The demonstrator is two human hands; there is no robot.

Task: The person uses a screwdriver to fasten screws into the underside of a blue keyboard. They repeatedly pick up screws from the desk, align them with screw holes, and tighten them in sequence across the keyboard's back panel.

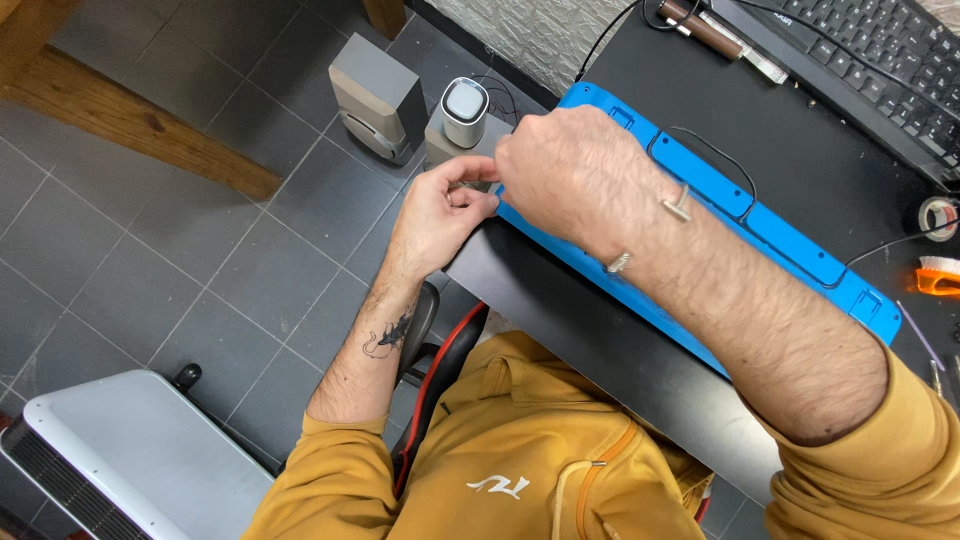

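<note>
No packages, labels, signs or screens in view.

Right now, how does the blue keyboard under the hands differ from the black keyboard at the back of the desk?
The blue keyboard lies with its flat back up, a black cable run along it, no keys showing; the black keyboard lies keys up. The blue one sits near the desk's front edge, its end overhanging where the left hand and right hand meet; the black one lies untouched at the far edge. Both lie slanted in the same direction on the black desk.
</note>
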